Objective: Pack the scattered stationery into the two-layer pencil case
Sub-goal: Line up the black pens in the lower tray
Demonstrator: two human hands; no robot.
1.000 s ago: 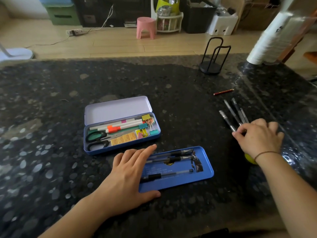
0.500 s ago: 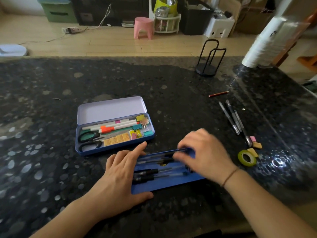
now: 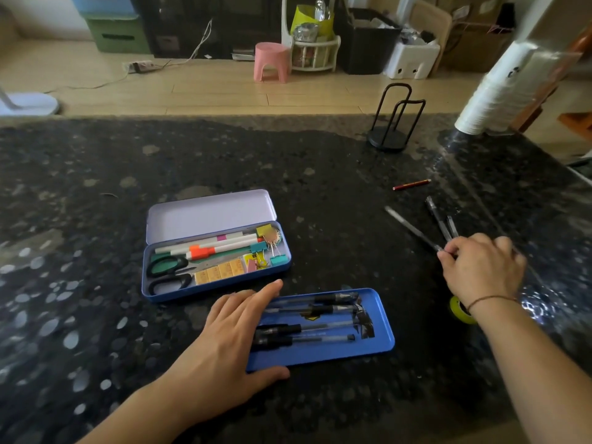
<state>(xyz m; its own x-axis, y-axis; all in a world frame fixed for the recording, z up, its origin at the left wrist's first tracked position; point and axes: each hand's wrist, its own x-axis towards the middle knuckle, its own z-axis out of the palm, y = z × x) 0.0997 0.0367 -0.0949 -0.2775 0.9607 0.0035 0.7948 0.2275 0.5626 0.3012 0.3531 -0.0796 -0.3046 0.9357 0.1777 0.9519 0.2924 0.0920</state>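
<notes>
The open pencil case (image 3: 221,291) lies mid-table, lid (image 3: 208,216) folded back, holding scissors (image 3: 166,270), markers, clips and sticky tabs. Its blue inner tray (image 3: 381,342) sits in front with several black pens (image 3: 307,308) in it. My left hand (image 3: 230,341) lies flat on the tray's left end, thumb along the front rim. To the right, my right hand (image 3: 480,270) pinches the near ends of the loose pens (image 3: 413,229). A red pencil (image 3: 411,184) lies beyond them.
A yellow-green tape roll (image 3: 458,310) peeks out under my right wrist. A black wire stand (image 3: 389,136) and a stack of white paper cups (image 3: 493,94) stand at the table's far right. The far table edge runs across the top.
My right hand left the tray, where it laid a pen, and went back right to the loose pens. One loose pen has swung sideways. The left hand stayed on the tray.
</notes>
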